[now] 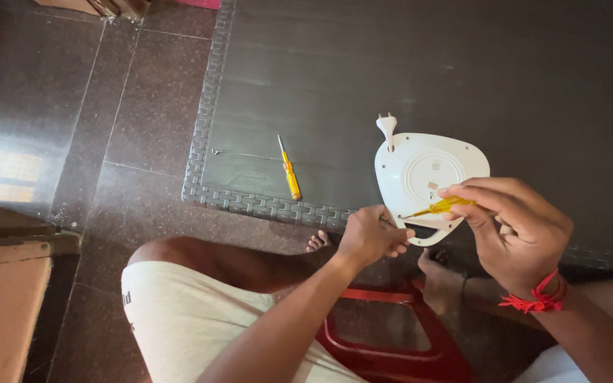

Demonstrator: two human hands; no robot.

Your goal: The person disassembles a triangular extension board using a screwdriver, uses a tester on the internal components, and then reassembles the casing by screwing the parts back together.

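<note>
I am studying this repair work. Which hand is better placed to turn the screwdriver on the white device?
Probably the right hand: it already holds the yellow screwdriver, its tip against the white device. The left hand grips the device's lower edge, steadying it.

dim indoor | window glare on floor tiles [5, 174] (left) | sharp

so the appliance base [427, 177] is plain white, plug [386, 125] same white. Screwdriver in the right hand [516, 230] has a see-through yellow handle [443, 207], and the spare screwdriver [289, 172] matches, yellow going a bit orange. Bench [462, 78] is dark grey with a woven block-pattern edge. Floor [51, 92] is dark speckled tile, stool [384, 333] is red, shorts [186, 312] cream, wrist thread [537, 298] red.
</note>
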